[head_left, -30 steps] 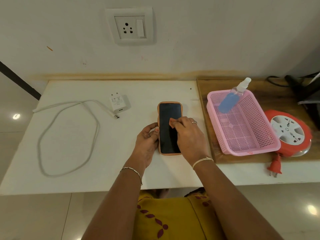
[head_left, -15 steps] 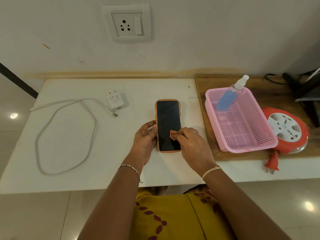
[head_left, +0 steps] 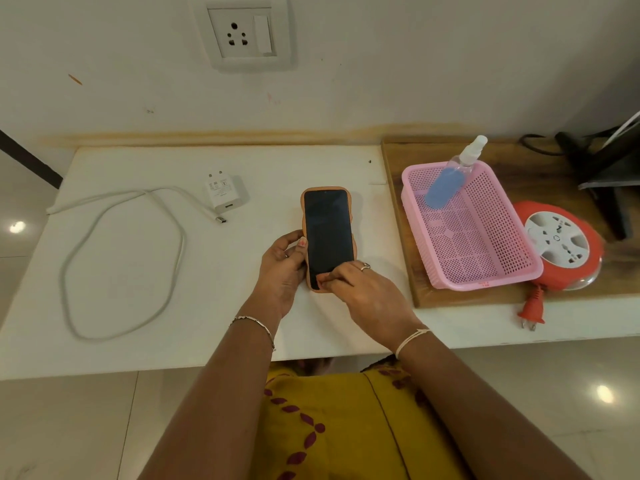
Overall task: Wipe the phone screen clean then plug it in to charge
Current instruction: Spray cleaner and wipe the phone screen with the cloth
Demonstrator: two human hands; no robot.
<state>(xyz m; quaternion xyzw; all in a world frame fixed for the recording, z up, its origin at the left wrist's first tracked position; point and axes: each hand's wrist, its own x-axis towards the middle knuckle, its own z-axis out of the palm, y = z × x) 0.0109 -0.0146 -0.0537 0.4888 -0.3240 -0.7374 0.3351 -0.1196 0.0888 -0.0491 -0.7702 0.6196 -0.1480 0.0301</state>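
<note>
still mid-wipe: phone (head_left: 328, 237) flat on the white table (head_left: 138, 355), steadied at its left edge by left hand (head_left: 282, 271); right hand (head_left: 367, 296) fingertips (head_left: 323, 279) bunched, pinching something small and pinkish at the screen's near end. best kept light, overlapping.

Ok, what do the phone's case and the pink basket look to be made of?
The orange-brown phone case looks like soft matte silicone or rubber: rounded wavy edges, no glare. The pink perforated basket looks like rigid moulded plastic: a uniform grid of holes and a faint sheen on the rim.
</note>
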